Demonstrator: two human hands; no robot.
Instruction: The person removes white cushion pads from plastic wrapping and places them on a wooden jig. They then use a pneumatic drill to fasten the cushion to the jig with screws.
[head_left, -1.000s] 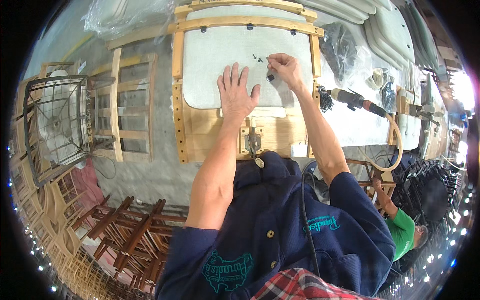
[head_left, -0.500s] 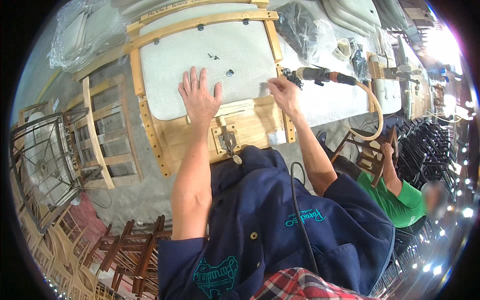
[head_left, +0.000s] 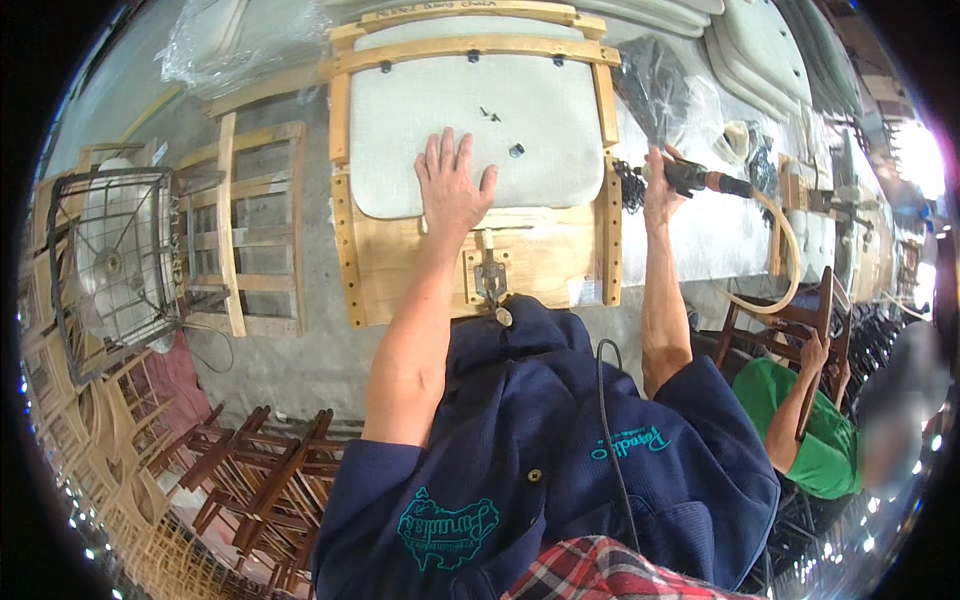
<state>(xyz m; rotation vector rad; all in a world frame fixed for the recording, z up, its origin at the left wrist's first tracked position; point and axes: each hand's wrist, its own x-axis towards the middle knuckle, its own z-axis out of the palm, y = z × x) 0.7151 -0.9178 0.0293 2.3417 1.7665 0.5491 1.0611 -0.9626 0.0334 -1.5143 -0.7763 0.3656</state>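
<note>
Pale wood is framing the chair seat (head_left: 470, 215) that is lying flat on the grey surface (head_left: 300, 360) in front of me, with a whitish cushion pad (head_left: 470, 140) resting inside the frame. I am pressing my left hand (head_left: 452, 185) palm-down on the lower edge of that pad, the fingers (head_left: 446, 150) spread open and flat, gripping nothing. A few small dark screws (head_left: 516, 150) are sitting loose on the pad just beyond my fingertips. My right hand (head_left: 660, 185) is reaching past the right rail of the frame, its fingers curled closed around the black-and-red grip of a pneumatic tool (head_left: 700, 180); the tool is lying roughly level, pointing left towards the frame's edge. A tan air hose (head_left: 785, 260) is looping down and away from the back of the tool. Near my chest, a small metal bracket (head_left: 490, 280) is sitting on the wooden board at the near side of the seat. To my left, another wooden chair frame (head_left: 250, 220) is lying on the surface, with a wire fan guard (head_left: 110, 260) beside it. At lower right, a person in a green shirt (head_left: 800, 430) is holding a dark chair frame (head_left: 790, 320).
</note>
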